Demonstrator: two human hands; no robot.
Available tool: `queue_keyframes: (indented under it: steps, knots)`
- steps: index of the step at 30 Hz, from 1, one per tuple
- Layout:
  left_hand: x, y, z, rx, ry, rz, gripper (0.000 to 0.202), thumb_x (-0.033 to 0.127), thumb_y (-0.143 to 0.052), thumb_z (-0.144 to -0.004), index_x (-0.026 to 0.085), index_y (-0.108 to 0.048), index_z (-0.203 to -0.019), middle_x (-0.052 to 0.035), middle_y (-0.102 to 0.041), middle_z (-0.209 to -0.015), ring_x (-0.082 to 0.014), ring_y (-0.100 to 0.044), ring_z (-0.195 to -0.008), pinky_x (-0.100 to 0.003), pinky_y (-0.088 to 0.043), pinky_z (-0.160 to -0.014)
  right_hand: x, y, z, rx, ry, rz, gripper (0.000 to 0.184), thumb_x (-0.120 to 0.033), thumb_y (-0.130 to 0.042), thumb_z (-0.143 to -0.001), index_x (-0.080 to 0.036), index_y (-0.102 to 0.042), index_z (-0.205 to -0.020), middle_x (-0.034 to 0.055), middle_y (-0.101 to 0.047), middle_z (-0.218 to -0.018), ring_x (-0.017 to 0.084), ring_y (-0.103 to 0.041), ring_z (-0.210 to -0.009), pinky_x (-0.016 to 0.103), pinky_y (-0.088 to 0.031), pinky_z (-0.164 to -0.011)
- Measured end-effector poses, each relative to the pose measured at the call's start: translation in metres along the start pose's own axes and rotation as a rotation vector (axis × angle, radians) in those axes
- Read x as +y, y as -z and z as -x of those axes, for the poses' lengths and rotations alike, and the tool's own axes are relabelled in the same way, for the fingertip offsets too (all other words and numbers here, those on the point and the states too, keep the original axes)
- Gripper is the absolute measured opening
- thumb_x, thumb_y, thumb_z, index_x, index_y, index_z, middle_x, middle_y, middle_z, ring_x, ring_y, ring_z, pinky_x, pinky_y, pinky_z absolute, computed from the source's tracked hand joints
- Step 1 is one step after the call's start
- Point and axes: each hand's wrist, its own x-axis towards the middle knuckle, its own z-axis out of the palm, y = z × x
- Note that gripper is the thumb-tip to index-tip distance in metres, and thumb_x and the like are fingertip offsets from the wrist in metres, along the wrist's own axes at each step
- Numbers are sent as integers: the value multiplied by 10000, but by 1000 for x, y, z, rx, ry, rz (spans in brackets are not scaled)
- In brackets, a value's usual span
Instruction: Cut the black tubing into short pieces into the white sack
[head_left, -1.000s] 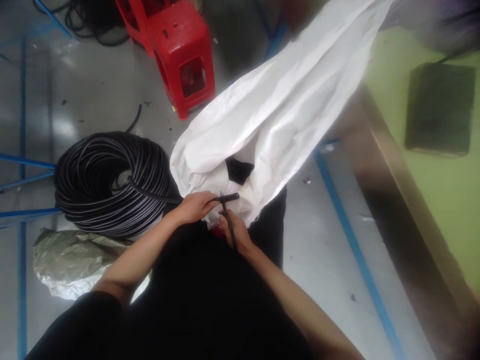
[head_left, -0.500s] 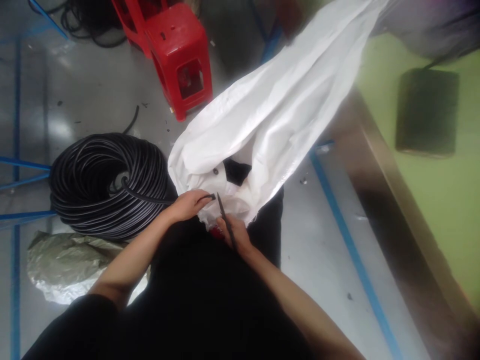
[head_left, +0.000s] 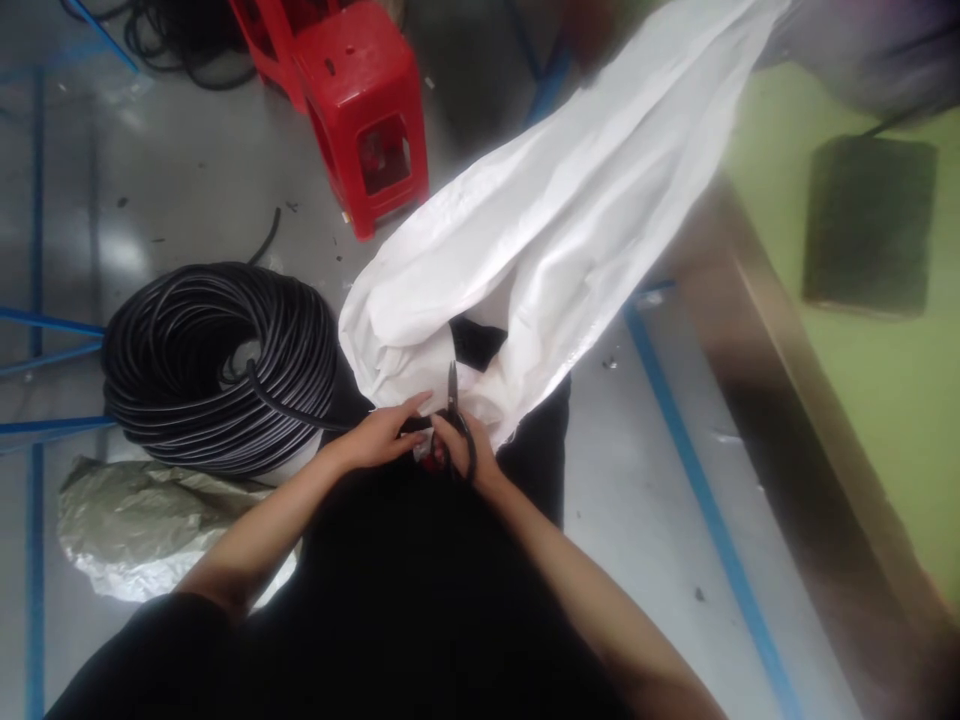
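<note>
My left hand [head_left: 382, 436] is closed around a black cable [head_left: 289, 408], thumb and fingers on either side of it. The cable runs out of the middle of a big black coil [head_left: 217, 365] on the floor to the left. Scissors [head_left: 452, 385] with dark handles are in my right hand [head_left: 471, 448], blades together and pointing away from me. The cable's end reaches the fingers of my right hand; whether they touch it I cannot tell. Beneath both hands lies the open mouth of a long white sack [head_left: 540, 240], with a small red thing partly hidden there.
Red plastic stools [head_left: 360, 90] stand beyond the coil. A crumpled grey-green bag [head_left: 142, 510] lies at the near left. To the right is a green surface [head_left: 862, 400] with a dark square block [head_left: 870, 225]. Blue tape [head_left: 705, 480] and small black scraps mark the floor.
My left hand has moved slightly down, bringing the cable end to my right hand. The scissors have turned more upright, and their handle loops now show.
</note>
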Motion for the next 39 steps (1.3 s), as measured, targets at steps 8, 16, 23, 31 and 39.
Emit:
queue_keyframes:
  steps: [8, 16, 23, 31, 39]
  knots:
    - [-8, 22, 7, 163, 55, -132, 332, 395, -415, -936, 197, -636, -1084, -38, -687, -972, -165, -634, -866, -267, -474, -818, 3, 6, -5, -2, 51, -103, 423, -586, -526, -825, -173, -567, -909, -10, -577, -585, 131, -553, -491, 249, -485, -476]
    - [10, 35, -14, 209, 29, -235, 337, 407, -395, -938, 206, -636, -1062, -29, -670, -978, -168, -618, -885, -256, -457, -793, 13, 19, 12, -132, 165, 268, 441, -521, -506, -866, -205, -580, -1164, 49, -673, -885, 209, -643, -794, 352, -505, -754]
    - [23, 28, -20, 13, 5, -248, 302, 374, -393, -943, 213, -629, -1043, -26, -654, -943, -169, -606, -871, -255, -442, -756, 11, 17, 11, -101, 168, 440, 432, -469, -467, -887, -182, -576, -1191, 80, -677, -970, 228, -640, -843, 353, -486, -770]
    - [13, 24, -33, -18, -32, -216, 295, 375, -412, -937, 192, -638, -987, -33, -653, -903, -168, -589, -831, -253, -428, -743, 19, 14, 15, -12, 185, 478, 363, -470, -439, -893, -168, -641, -921, 58, -682, -779, 205, -630, -701, 304, -472, -670]
    - [5, 20, -37, -35, -76, -149, 302, 380, -429, -929, 176, -645, -976, -32, -655, -864, -158, -581, -787, -253, -430, -742, 26, 18, 16, 31, 219, 511, 377, -486, -439, -889, -174, -631, -803, 49, -668, -720, 192, -619, -638, 280, -458, -617]
